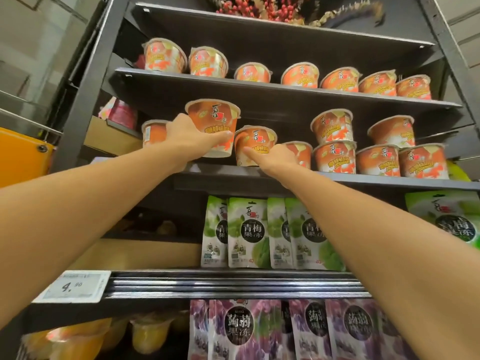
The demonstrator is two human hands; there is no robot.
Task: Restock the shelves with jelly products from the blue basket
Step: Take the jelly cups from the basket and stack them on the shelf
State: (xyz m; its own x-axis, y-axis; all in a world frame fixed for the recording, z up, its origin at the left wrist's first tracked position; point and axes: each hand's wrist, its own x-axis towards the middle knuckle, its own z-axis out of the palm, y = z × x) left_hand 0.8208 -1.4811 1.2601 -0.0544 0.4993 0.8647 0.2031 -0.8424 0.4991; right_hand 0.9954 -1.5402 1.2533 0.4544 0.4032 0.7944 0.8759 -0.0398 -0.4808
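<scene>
A person's left hand (pixel 189 137) grips an orange jelly cup (pixel 213 126), held just above the middle shelf (pixel 363 181) amid rows of matching cups. The right hand (pixel 276 157) clasps a second cup (pixel 255 144) standing on that shelf, thumb across its front and fingers hidden behind it. Green pouches (pixel 248 232) line the shelf below.

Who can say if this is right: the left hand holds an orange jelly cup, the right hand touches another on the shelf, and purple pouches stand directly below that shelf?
No: the head view shows green pouches directly below that shelf; the purple pouches are one level lower. The left hand does hold the orange jelly cup.
</scene>
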